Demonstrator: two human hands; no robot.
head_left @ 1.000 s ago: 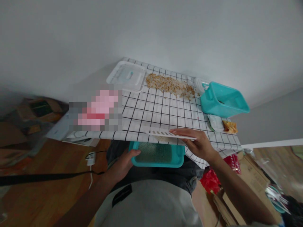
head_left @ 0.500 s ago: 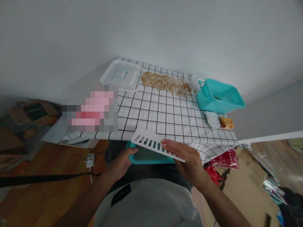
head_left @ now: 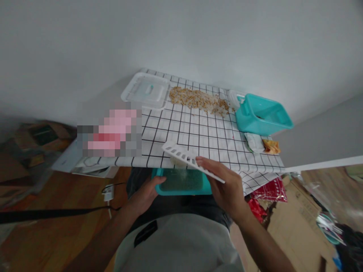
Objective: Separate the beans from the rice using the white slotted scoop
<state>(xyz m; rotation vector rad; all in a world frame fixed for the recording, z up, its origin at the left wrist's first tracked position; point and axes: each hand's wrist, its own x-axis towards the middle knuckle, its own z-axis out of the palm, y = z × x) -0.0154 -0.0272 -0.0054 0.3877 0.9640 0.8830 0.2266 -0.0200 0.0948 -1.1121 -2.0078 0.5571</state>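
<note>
My left hand [head_left: 146, 196] is closed on the left rim of a shallow teal tub [head_left: 184, 191], held between my body and the table's front edge. The tub's floor looks dark green-grey, and a pale blur hangs over it. My right hand [head_left: 228, 185] grips the right end of a white slotted grate [head_left: 189, 161], fingers on top and thumb hidden underneath. The grate is tilted above the tub, apart from it, its far left end over the table edge. A pale, blurred patch shows just under the grate.
On the checked tablecloth [head_left: 181, 128] lie a strip of yellowish grains [head_left: 198, 99], a clear lid [head_left: 147, 90], a teal bin [head_left: 263, 113] and crumpled wrappers [head_left: 255, 142]. A pixelated pink thing [head_left: 113, 130] is at left. Cardboard [head_left: 295, 211] lies on the right floor.
My right hand has lifted the grate up and away from the tub, uncovering the tub's floor. A pale patch has appeared under the grate. My left hand keeps its hold.
</note>
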